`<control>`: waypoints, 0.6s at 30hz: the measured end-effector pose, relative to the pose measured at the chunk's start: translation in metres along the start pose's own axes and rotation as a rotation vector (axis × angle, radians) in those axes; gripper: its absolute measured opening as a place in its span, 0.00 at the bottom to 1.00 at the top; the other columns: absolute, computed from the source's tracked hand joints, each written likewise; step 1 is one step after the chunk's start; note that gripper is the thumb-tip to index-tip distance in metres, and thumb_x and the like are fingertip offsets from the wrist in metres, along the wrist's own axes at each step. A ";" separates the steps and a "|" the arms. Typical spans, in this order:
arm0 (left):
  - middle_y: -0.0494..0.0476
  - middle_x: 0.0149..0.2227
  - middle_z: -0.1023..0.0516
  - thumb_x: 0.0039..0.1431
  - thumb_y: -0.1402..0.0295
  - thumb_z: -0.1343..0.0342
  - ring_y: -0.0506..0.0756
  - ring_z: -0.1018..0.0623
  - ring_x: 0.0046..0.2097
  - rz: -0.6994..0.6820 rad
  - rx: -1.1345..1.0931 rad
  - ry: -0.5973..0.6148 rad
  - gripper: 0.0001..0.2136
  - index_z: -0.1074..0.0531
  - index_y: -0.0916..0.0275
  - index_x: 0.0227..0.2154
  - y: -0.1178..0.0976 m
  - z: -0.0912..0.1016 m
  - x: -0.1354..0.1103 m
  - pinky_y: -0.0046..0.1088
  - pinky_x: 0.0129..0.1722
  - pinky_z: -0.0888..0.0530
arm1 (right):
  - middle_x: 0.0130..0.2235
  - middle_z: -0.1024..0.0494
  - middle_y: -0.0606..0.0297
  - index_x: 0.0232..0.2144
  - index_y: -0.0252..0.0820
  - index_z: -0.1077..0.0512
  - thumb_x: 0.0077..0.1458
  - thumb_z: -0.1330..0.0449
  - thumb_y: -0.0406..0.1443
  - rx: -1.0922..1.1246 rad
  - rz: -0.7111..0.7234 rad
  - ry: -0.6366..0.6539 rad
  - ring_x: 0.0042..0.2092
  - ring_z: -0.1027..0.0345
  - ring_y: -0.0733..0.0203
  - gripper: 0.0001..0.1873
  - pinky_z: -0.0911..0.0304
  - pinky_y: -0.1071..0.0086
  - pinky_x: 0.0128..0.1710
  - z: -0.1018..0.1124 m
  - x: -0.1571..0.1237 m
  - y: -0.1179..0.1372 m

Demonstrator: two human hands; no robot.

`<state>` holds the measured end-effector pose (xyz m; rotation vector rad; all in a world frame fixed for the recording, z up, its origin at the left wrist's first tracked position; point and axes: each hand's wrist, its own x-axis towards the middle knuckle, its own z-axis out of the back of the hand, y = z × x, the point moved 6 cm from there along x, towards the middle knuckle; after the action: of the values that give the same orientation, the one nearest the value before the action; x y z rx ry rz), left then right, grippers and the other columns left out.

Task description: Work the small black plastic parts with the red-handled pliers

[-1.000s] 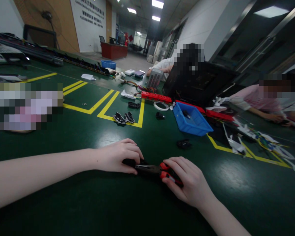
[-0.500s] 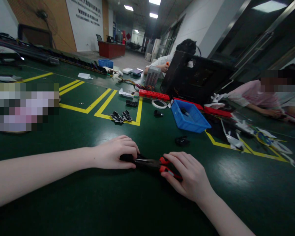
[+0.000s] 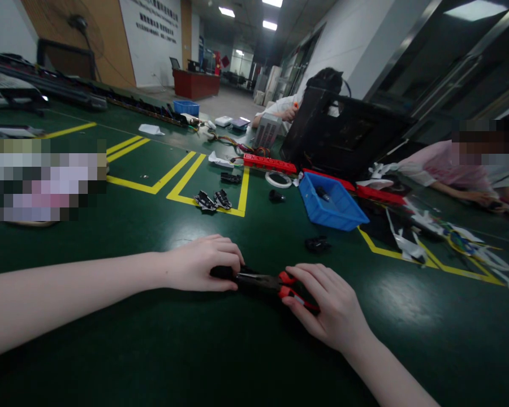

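My right hand [image 3: 328,299] is closed round the red handles of a pair of pliers [image 3: 265,282], whose dark jaws point left. Close to the jaw tips, my left hand [image 3: 210,263] grips a small black part [image 3: 223,272], mostly covered by the fingers. The jaws reach that part; whether they clamp it cannot be made out. Beyond my right hand lies a black plastic piece [image 3: 318,244]. Farther off, two black-and-silver pieces [image 3: 212,200] lie on the yellow tape line, with another black piece [image 3: 231,178] behind them.
A blue tray [image 3: 333,203] holds a dark item. Near it are a black cone-shaped part [image 3: 276,196], a white ring [image 3: 279,180] and a red power strip [image 3: 270,164]. A large black case [image 3: 348,127] stands behind. Two people sit across the green table [image 3: 152,339]; cables [image 3: 462,240] lie right.
The whole view has shifted slightly, so everything appears a little farther right. Both hands keep their grips, and the pliers stay at the black part.
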<state>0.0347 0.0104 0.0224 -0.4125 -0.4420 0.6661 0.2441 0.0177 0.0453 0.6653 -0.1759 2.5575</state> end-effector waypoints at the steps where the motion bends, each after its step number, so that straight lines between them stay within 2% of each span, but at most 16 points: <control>1: 0.57 0.47 0.23 0.60 0.67 0.39 0.57 0.24 0.47 0.000 -0.004 -0.003 0.05 0.28 0.62 0.37 0.000 0.000 0.000 0.34 0.46 0.32 | 0.41 0.21 0.52 0.46 0.34 0.28 0.63 0.44 0.44 0.006 -0.003 0.003 0.39 0.26 0.54 0.19 0.31 0.62 0.35 0.000 0.000 0.000; 9: 0.57 0.47 0.23 0.60 0.68 0.39 0.57 0.25 0.47 -0.003 -0.023 0.003 0.05 0.28 0.62 0.37 0.000 0.000 0.000 0.34 0.45 0.30 | 0.40 0.21 0.53 0.46 0.37 0.28 0.62 0.44 0.44 0.049 -0.035 0.035 0.39 0.26 0.55 0.18 0.29 0.62 0.35 -0.003 0.000 0.001; 18: 0.56 0.47 0.24 0.60 0.68 0.38 0.57 0.25 0.47 -0.012 -0.028 0.011 0.06 0.28 0.62 0.38 0.001 -0.001 0.000 0.33 0.44 0.30 | 0.40 0.21 0.53 0.45 0.36 0.28 0.62 0.44 0.44 0.043 -0.007 0.036 0.38 0.26 0.55 0.17 0.30 0.62 0.35 -0.001 0.001 -0.001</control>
<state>0.0349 0.0114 0.0212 -0.4391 -0.4435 0.6463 0.2437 0.0192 0.0452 0.6338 -0.1062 2.5714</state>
